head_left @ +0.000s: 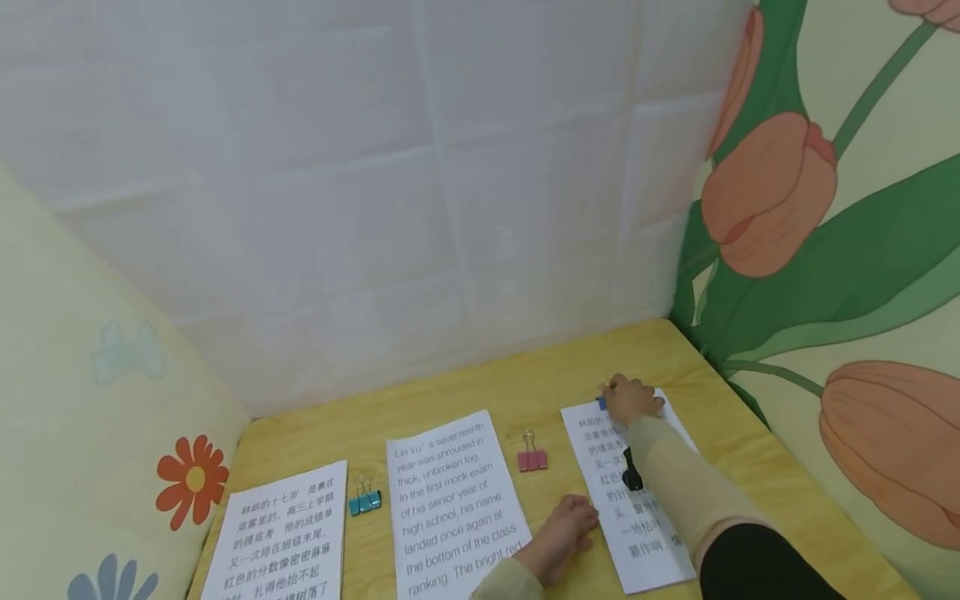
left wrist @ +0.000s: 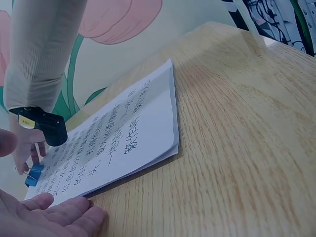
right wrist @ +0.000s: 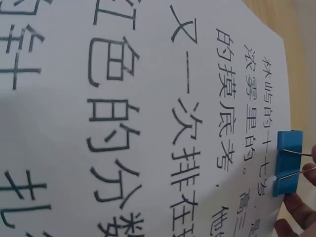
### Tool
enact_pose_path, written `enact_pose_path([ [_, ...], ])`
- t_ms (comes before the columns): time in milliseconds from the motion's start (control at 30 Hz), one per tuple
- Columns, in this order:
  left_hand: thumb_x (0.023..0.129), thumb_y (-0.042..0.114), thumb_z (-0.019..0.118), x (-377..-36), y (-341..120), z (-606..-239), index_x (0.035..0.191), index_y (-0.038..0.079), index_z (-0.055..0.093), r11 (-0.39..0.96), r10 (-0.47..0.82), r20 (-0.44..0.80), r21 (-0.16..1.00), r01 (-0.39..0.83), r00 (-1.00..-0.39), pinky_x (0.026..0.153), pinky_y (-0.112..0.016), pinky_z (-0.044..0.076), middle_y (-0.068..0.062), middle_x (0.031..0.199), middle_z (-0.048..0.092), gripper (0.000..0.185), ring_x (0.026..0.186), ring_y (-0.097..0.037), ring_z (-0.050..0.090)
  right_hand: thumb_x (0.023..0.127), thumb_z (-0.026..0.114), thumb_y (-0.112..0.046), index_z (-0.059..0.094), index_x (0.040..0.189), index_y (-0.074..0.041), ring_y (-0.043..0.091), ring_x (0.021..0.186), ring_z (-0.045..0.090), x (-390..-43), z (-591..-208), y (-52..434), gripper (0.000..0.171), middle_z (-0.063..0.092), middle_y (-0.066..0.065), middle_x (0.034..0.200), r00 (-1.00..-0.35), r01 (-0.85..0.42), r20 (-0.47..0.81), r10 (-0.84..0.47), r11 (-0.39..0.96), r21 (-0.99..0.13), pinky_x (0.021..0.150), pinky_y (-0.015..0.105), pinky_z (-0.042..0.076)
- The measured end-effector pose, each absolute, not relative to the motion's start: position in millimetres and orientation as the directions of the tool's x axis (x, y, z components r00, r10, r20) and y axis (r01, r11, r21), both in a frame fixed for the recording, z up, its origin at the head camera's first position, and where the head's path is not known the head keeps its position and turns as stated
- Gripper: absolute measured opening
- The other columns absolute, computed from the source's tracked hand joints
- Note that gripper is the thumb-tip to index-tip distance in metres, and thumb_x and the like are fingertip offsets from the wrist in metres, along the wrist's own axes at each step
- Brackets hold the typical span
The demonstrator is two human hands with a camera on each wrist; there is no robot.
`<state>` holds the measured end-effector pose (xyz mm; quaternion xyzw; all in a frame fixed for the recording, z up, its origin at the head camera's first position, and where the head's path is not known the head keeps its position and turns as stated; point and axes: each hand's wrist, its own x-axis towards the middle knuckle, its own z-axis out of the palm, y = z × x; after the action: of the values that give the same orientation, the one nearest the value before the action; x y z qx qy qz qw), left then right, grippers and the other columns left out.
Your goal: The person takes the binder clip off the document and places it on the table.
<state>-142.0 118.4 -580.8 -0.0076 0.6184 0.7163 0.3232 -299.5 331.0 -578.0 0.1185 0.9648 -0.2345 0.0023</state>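
Note:
A blue binder clip (right wrist: pixel 288 163) sits at the top edge of the right-hand stack of printed sheets (right wrist: pixel 163 113). My right hand (head_left: pixel 632 400) reaches over that stack and holds the clip by its wire handles, the fingertips (right wrist: pixel 310 174) at the handle ends. In the left wrist view the clip (left wrist: pixel 34 175) shows beneath the right hand's fingers. My left hand (head_left: pixel 562 533) lies by the left long edge of the same stack, fingers relaxed and grasping nothing. Its fingertips (left wrist: pixel 91 217) are right at the paper's side.
Left of this stack lie a pink binder clip (head_left: pixel 532 458), an English-printed sheet stack (head_left: pixel 450 508), a teal binder clip (head_left: pixel 365 501) and another Chinese-printed stack (head_left: pixel 281 533). A white cloth wall (head_left: pixel 375 208) rises behind the wooden table (head_left: pixel 480 379); flowered panels flank it.

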Motion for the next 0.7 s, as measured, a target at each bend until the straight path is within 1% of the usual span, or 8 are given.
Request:
enact_pose_path([
  [67, 0.102, 0.012, 0.054, -142.8, 118.2, -581.3, 0.131, -0.009, 0.046, -0.032, 0.452, -0.399, 0.886, -0.462, -0.798, 0.105, -0.053, 0.046, -0.019, 0.126, 0.06, 0.037, 0.127, -0.04, 0.055, 0.11, 0.044, -0.029, 0.06, 0.128, 0.0, 0.054, 0.108, 0.058, -300.2, -575.1, 332.5, 0.038, 0.066, 0.027, 0.114, -0.98, 0.189, -0.025, 0.199, 0.874, -0.448, 0.097, 0.073, 0.037],
  [200, 0.103, 0.012, 0.053, -143.7, 116.9, -581.2, 0.131, -0.01, 0.045, -0.027, 0.436, -0.415, 0.881, -0.473, -0.798, 0.103, -0.054, 0.048, -0.022, 0.126, 0.061, 0.037, 0.129, -0.044, 0.054, 0.109, 0.039, -0.022, 0.058, 0.117, 0.009, 0.048, 0.098, 0.064, -302.6, -570.1, 335.5, 0.038, 0.067, 0.024, 0.094, -0.99, 0.109, 0.024, 0.136, 0.88, -0.462, 0.106, 0.071, 0.03],
  [300, 0.103, 0.014, 0.052, -142.1, 117.7, -582.3, 0.127, -0.008, 0.046, -0.038, 0.426, -0.433, 0.869, -0.494, -0.794, 0.099, -0.051, 0.051, -0.022, 0.125, 0.06, 0.033, 0.125, -0.042, 0.057, 0.108, 0.035, -0.021, 0.056, 0.114, 0.011, 0.048, 0.097, 0.064, -301.6, -568.1, 337.9, 0.039, 0.066, 0.022, 0.09, -0.993, 0.082, 0.03, 0.11, 0.873, -0.48, 0.107, 0.07, 0.028],
  [433, 0.102, 0.017, 0.055, -141.0, 119.8, -584.5, 0.121, -0.003, 0.045, -0.088, 0.421, -0.428, 0.858, -0.505, -0.8, 0.087, -0.04, 0.054, -0.018, 0.119, 0.06, 0.029, 0.109, -0.028, 0.063, 0.109, 0.035, -0.023, 0.056, 0.115, 0.011, 0.049, 0.1, 0.064, -299.7, -563.3, 339.5, 0.04, 0.067, 0.024, 0.097, -0.995, 0.071, 0.026, 0.095, 0.87, -0.487, 0.102, 0.07, 0.034],
  [500, 0.103, 0.019, 0.056, -140.5, 120.4, -584.6, 0.124, -0.002, 0.045, -0.096, 0.419, -0.423, 0.859, -0.503, -0.803, 0.084, -0.035, 0.054, -0.014, 0.118, 0.062, 0.032, 0.103, -0.022, 0.064, 0.109, 0.036, -0.024, 0.056, 0.117, 0.012, 0.048, 0.099, 0.064, -298.9, -561.1, 340.7, 0.042, 0.066, 0.026, 0.1, -0.995, 0.069, 0.023, 0.093, 0.864, -0.499, 0.098, 0.068, 0.039],
  [600, 0.103, 0.022, 0.058, -140.1, 120.4, -583.6, 0.133, -0.003, 0.046, -0.077, 0.422, -0.432, 0.859, -0.506, -0.797, 0.089, -0.036, 0.054, -0.007, 0.116, 0.066, 0.041, 0.099, -0.02, 0.067, 0.109, 0.037, -0.026, 0.056, 0.116, 0.008, 0.042, 0.091, 0.064, -296.9, -558.3, 343.8, 0.039, 0.065, 0.023, 0.098, -0.997, 0.06, 0.01, 0.079, 0.833, -0.551, 0.087, 0.06, 0.048],
  [667, 0.104, 0.02, 0.057, -139.8, 119.5, -583.0, 0.138, -0.002, 0.047, -0.029, 0.413, -0.438, 0.87, -0.492, -0.799, 0.094, -0.037, 0.053, -0.003, 0.114, 0.068, 0.043, 0.1, -0.018, 0.068, 0.109, 0.039, -0.026, 0.056, 0.112, 0.004, 0.037, 0.085, 0.063, -295.6, -556.2, 346.0, 0.035, 0.064, 0.02, 0.096, -0.999, 0.039, 0.003, 0.051, 0.797, -0.602, 0.079, 0.054, 0.051],
  [700, 0.104, 0.018, 0.056, -139.3, 118.7, -582.7, 0.14, -0.002, 0.048, -0.007, 0.406, -0.443, 0.873, -0.487, -0.8, 0.095, -0.038, 0.052, -0.003, 0.112, 0.069, 0.042, 0.099, -0.018, 0.068, 0.109, 0.041, -0.026, 0.057, 0.112, 0.002, 0.035, 0.086, 0.063, -295.0, -555.4, 347.4, 0.033, 0.065, 0.019, 0.097, -0.999, 0.03, -0.002, 0.037, 0.784, -0.62, 0.078, 0.052, 0.052],
])
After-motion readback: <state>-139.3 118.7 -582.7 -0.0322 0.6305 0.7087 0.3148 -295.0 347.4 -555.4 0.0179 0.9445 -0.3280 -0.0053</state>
